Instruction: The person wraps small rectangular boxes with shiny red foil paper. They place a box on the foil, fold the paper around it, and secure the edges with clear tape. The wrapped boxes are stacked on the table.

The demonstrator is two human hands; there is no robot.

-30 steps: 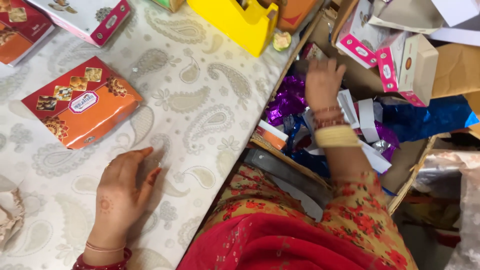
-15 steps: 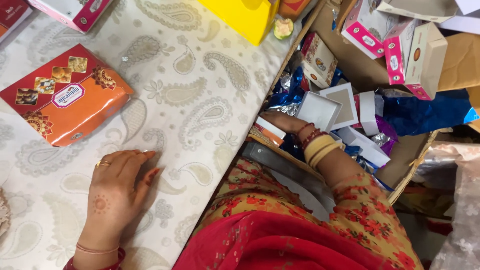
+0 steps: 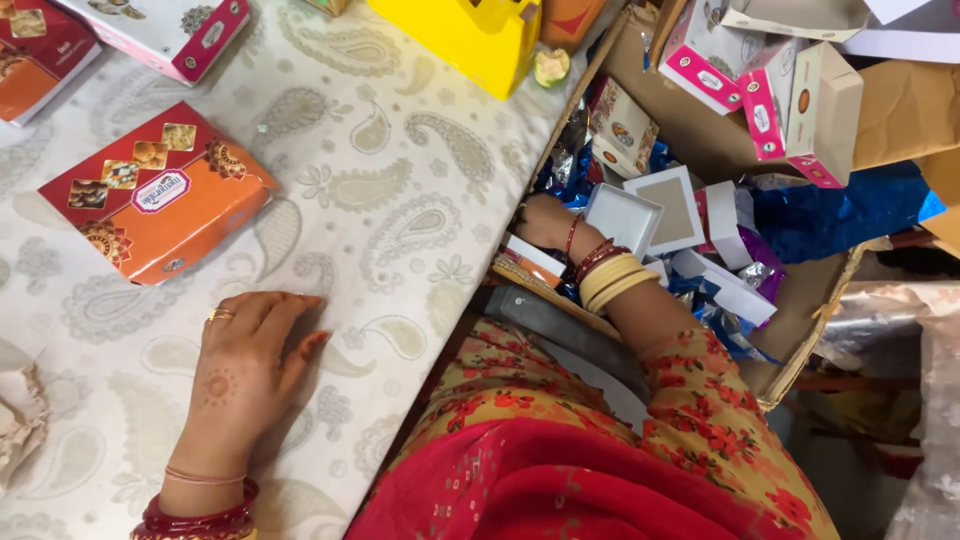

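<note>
While the left hand [image 3: 245, 365] lies flat and empty on the desk [image 3: 420, 200], the right reaches down.
Beyond the desk edge, the right hand [image 3: 545, 222] touches a small white box [image 3: 622, 215]; its grip cannot be told.

Sweet-shop packing spot: printed orange sweet box [image 3: 155, 205] on paisley-clothed table [image 3: 400, 160], carton of flat pink-white boxes [image 3: 760, 95] beside the table.

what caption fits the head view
Left hand flat on paisley tablecloth; right hand among small cardboard boxes.
</note>
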